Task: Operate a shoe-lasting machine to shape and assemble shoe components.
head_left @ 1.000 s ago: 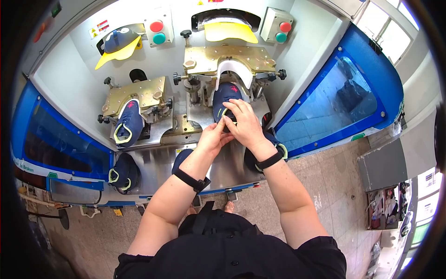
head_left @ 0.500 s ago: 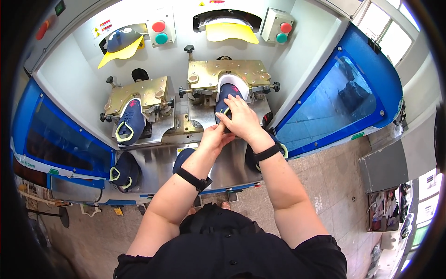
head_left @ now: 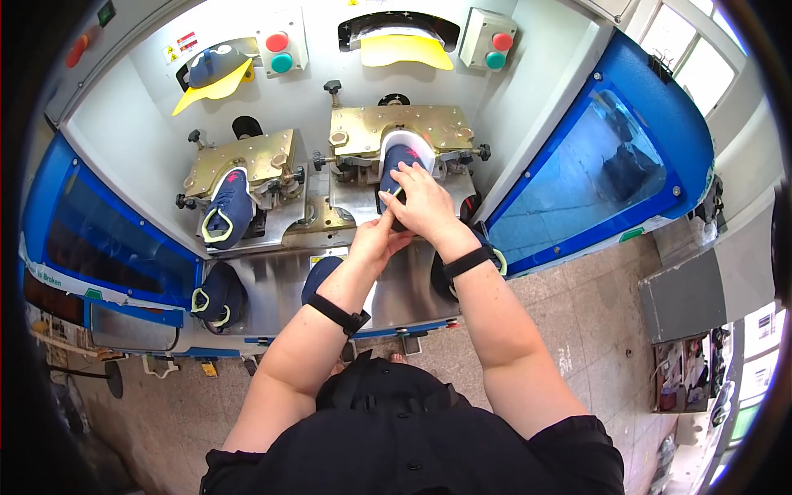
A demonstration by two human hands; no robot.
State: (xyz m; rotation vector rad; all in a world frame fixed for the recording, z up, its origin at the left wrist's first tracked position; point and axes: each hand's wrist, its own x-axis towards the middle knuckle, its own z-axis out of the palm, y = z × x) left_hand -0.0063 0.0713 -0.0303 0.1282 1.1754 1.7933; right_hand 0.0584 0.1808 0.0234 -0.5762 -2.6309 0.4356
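Navy shoe (head_left: 393, 174) | steel ledge (head_left: 268, 285): other shoes (head_left: 224, 289), unclamped | right gold-coloured clamp (head_left: 359, 124): its toe already inside white collar (head_left: 426, 149) | left clamp (head_left: 260, 153): second shoe (head_left: 233, 200) seated, hands off | my right hand (head_left: 423, 206) grasps navy shoe's top, left hand (head_left: 375, 242) its heel end

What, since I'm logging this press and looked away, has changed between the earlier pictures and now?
The right-hand brass-coloured clamp plate came down, and its white U-shaped pad now sits around the navy sneaker's toe. Nothing was visibly grasped or released: the right hand stays on that sneaker, the left hand near its heel end. The left-hand clamp plate and its sneaker stayed put.
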